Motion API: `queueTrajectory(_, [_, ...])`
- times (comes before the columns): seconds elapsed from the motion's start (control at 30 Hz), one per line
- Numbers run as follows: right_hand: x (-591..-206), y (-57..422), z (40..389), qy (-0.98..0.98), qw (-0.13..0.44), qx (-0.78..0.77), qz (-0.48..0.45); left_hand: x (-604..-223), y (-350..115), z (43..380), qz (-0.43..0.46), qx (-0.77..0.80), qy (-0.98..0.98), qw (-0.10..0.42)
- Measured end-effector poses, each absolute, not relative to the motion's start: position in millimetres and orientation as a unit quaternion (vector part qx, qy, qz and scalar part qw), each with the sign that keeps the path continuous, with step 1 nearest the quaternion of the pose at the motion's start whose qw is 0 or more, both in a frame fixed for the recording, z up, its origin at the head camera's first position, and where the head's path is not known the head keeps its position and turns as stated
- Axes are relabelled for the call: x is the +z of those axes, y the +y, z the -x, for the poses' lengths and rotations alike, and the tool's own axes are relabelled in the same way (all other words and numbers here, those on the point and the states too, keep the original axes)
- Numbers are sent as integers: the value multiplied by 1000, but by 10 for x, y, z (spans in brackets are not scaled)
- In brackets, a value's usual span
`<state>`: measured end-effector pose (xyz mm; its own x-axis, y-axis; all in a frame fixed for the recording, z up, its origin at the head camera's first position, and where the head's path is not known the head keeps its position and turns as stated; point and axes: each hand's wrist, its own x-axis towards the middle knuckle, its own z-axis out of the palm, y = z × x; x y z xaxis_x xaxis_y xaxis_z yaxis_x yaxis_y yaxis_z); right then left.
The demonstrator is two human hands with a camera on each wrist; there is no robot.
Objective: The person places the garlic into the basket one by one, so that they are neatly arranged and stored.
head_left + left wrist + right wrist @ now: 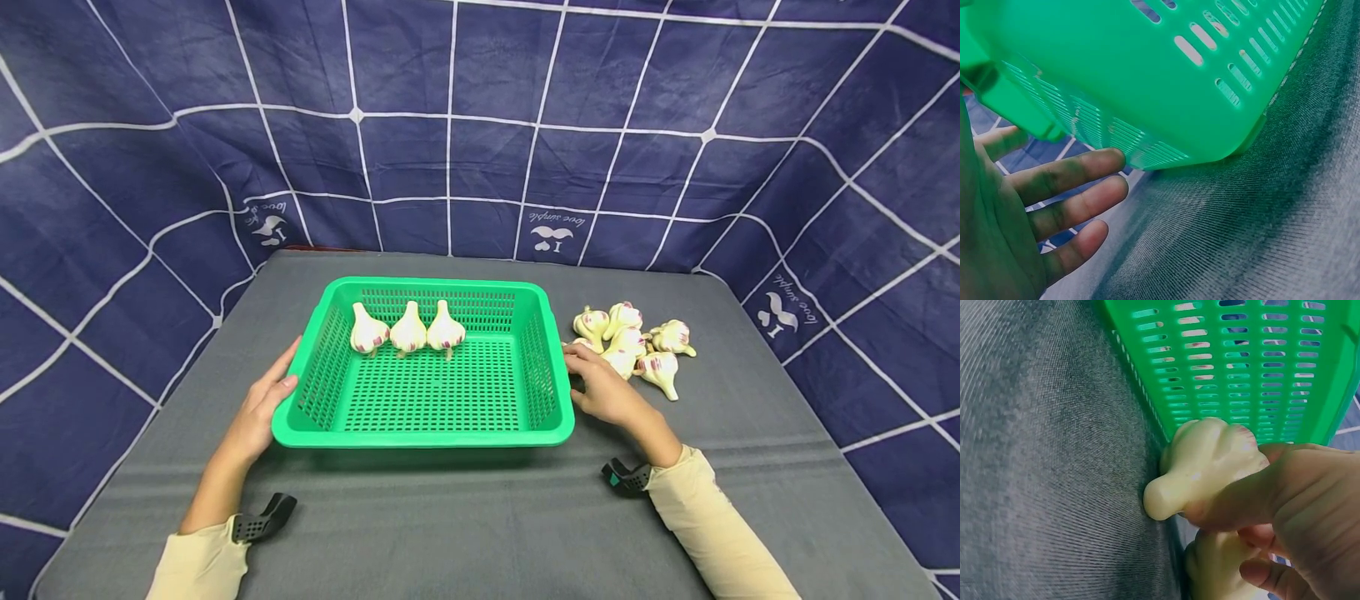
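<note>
A green plastic basket (431, 438) stands on the grey cloth, with three garlic bulbs (408, 332) in a row along its far left part. At its left side is my left hand (258, 410), fingers extended along the outer wall; the left wrist view shows them fairly straight and spread. Just outside the right wall, my right hand (606, 388) pinches a garlic bulb (1204, 462) between thumb and fingers, its stem pointing toward the wrist camera. Another garlic bulb (1219, 565) lies beneath that hand. The pinched bulb is mostly hidden in the head view.
Several loose garlic bulbs (626, 340) lie in a pile right of the basket, two of them toward its right edge. A grey cloth (480, 517) covers the table. Blue cloth with white lines (495, 150) hangs behind and at both sides.
</note>
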<state>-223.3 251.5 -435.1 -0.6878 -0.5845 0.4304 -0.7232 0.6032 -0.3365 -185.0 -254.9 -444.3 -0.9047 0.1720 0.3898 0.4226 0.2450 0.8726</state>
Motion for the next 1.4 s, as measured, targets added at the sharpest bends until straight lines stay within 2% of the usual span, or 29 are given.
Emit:
queueTrajectory(0.6, [-4341, 2518, 2205, -901, 145, 212, -349, -4448, -2554, 1840, 176, -573, -794, 106])
queueTrajectory(1.4, [-4204, 2811, 2067, -902, 57, 305, -302, -4438, -2553, 1841, 181, -575, -791, 106])
